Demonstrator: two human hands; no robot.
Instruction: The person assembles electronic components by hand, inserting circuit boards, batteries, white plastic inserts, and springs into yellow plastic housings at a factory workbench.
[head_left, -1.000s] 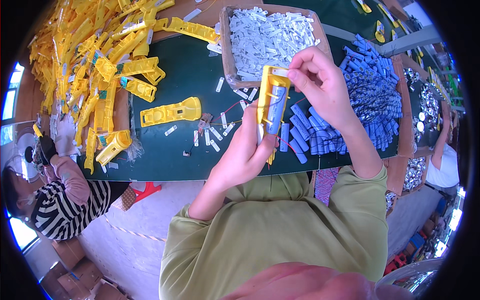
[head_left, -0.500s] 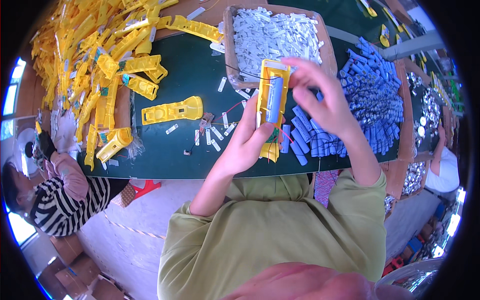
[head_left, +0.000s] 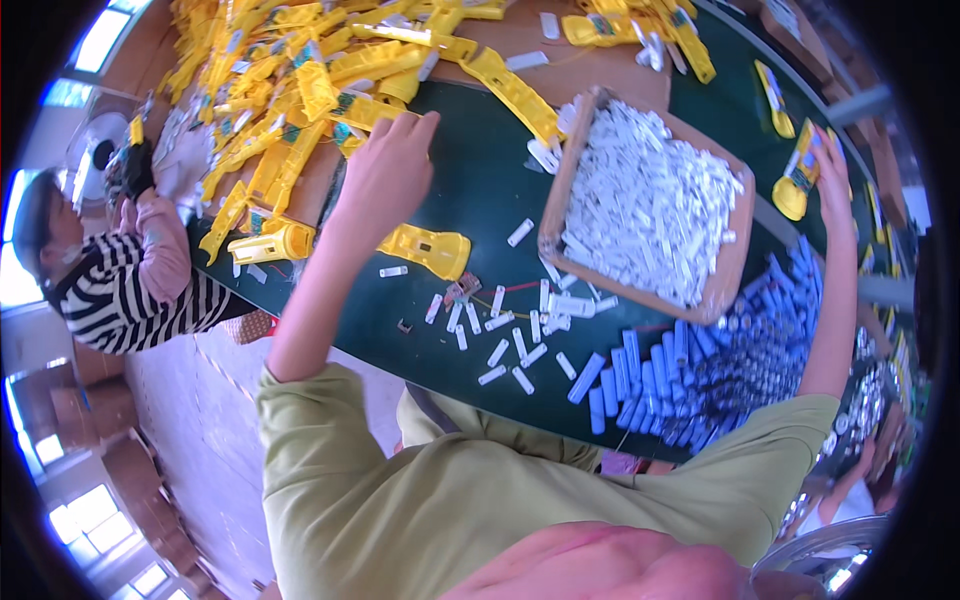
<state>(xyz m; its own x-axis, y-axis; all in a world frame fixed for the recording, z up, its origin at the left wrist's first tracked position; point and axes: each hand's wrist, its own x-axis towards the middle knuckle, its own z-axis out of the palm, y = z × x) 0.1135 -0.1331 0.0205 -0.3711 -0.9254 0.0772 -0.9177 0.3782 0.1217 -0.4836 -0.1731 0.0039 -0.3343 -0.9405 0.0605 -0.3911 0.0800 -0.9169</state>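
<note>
At the far right, my right hand [head_left: 833, 182] is closed around a yellow plastic housing half [head_left: 790, 198], its wide rounded end toward me. My left hand [head_left: 390, 168] is over the table at the edge of a heap of yellow housing halves [head_left: 290, 75]. Its fingers are curled and partly hidden, so whether anything is in them does not show. Just below that hand lies a loose yellow housing half [head_left: 430, 250]. Several small white strips [head_left: 500, 322] and a small circuit board with wires [head_left: 462, 290] are scattered near the middle of the table.
A cardboard box of white strips [head_left: 548, 215] stands right of centre. Blue cylindrical cells [head_left: 690, 370] are heaped between it and my right forearm. Another yellow housing [head_left: 773, 100] lies beyond my right hand. A person in striped clothing [head_left: 130, 290] sits at the left.
My hands have moved apart: the left from the middle to the far left, the right to the far right. The housing earlier in my left hand is no longer there. The view has turned.
</note>
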